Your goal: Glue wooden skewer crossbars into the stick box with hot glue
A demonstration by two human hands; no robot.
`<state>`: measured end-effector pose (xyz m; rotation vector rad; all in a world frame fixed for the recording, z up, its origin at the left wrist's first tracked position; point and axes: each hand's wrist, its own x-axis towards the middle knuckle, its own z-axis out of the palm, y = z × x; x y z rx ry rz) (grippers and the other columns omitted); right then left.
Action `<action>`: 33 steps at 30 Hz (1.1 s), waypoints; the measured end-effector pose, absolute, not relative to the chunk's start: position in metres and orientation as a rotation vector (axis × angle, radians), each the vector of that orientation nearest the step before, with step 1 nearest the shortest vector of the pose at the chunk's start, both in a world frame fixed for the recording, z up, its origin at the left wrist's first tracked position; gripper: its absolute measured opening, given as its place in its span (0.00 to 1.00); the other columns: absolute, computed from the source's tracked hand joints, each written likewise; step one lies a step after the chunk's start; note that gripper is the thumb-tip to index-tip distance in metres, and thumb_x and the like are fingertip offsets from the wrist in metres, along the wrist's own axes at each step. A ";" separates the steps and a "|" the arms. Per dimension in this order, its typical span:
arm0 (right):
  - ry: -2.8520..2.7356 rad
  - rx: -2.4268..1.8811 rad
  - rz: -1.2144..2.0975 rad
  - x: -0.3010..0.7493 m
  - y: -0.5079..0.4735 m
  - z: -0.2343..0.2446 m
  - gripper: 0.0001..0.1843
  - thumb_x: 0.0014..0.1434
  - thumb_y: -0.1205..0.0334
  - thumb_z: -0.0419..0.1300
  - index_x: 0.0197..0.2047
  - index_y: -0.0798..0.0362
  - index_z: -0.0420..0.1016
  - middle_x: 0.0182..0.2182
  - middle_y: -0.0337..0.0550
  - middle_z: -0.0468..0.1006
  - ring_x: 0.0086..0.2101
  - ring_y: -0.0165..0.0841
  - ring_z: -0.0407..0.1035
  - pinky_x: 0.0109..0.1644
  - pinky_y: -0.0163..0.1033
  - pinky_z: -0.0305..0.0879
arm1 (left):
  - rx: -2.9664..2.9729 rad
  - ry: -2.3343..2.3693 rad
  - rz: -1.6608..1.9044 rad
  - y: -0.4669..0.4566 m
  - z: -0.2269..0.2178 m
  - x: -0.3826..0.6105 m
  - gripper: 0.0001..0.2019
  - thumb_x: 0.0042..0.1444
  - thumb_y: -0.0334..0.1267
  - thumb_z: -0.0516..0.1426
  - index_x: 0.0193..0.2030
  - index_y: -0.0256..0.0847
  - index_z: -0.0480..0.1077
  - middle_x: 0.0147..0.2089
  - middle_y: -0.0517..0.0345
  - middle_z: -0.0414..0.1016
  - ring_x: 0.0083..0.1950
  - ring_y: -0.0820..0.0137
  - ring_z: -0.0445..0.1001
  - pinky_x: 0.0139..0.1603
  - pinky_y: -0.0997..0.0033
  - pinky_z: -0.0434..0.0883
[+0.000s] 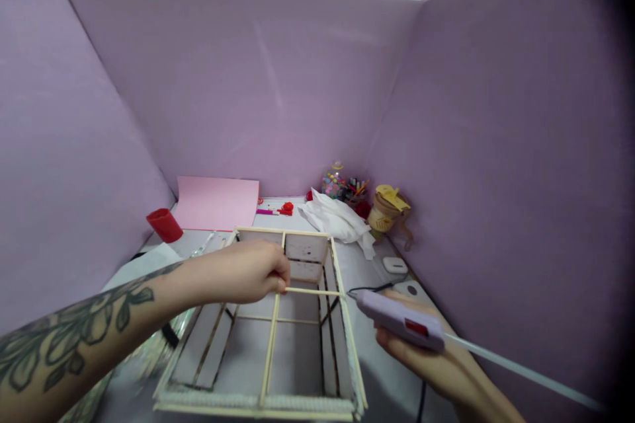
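Observation:
A box-shaped frame of thin wooden sticks (272,350) with pale panels stands in front of me. Over it, my left hand (255,269) is closed, pinching the left end of a short wooden stick (315,291). That stick lies crosswise from the middle bar to the frame's right edge. On the right, my right hand (414,344) grips a lilac hot glue gun (399,320). Its nozzle points left, close to the stick's right end; whether it touches is unclear. A long translucent glue stick (520,370) sticks out of the gun's back.
Behind the frame lie pink card (218,203) and crumpled white tissue (337,215). A red roll (165,225) stands left; a lidded cup (387,211), a jar (333,182) and a white case (395,266) are right. Lilac walls (238,79) enclose the table.

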<state>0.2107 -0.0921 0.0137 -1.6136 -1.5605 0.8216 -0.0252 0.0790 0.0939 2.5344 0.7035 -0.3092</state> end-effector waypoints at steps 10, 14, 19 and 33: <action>-1.606 -1.643 0.848 0.212 -0.081 0.013 0.12 0.49 0.61 0.58 0.22 0.50 0.57 0.21 0.34 0.61 0.23 0.29 0.57 0.25 0.34 0.54 | 2.546 0.684 -0.302 0.079 0.096 -0.026 0.08 0.54 0.35 0.54 0.32 0.42 0.76 0.34 0.58 0.76 0.35 0.69 0.70 0.36 0.71 0.64; -1.576 -1.637 0.883 0.212 -0.085 0.013 0.12 0.50 0.60 0.59 0.23 0.50 0.58 0.22 0.36 0.62 0.23 0.30 0.58 0.26 0.35 0.56 | 2.558 0.689 -0.280 0.078 0.096 -0.026 0.08 0.54 0.34 0.54 0.32 0.43 0.75 0.35 0.58 0.75 0.35 0.69 0.70 0.36 0.71 0.64; -1.611 -1.544 0.903 0.209 -0.094 0.017 0.12 0.51 0.58 0.59 0.22 0.50 0.60 0.23 0.37 0.63 0.24 0.30 0.59 0.25 0.35 0.57 | 2.545 0.700 -0.294 0.076 0.101 -0.024 0.09 0.53 0.33 0.54 0.31 0.41 0.76 0.34 0.58 0.75 0.33 0.70 0.70 0.33 0.73 0.63; -1.411 -1.517 1.072 0.217 -0.088 0.006 0.08 0.51 0.58 0.60 0.28 0.52 0.65 0.23 0.35 0.64 0.23 0.29 0.60 0.26 0.34 0.56 | 2.538 0.708 -0.280 0.076 0.100 -0.024 0.09 0.53 0.33 0.53 0.31 0.41 0.76 0.35 0.57 0.76 0.34 0.70 0.71 0.35 0.72 0.64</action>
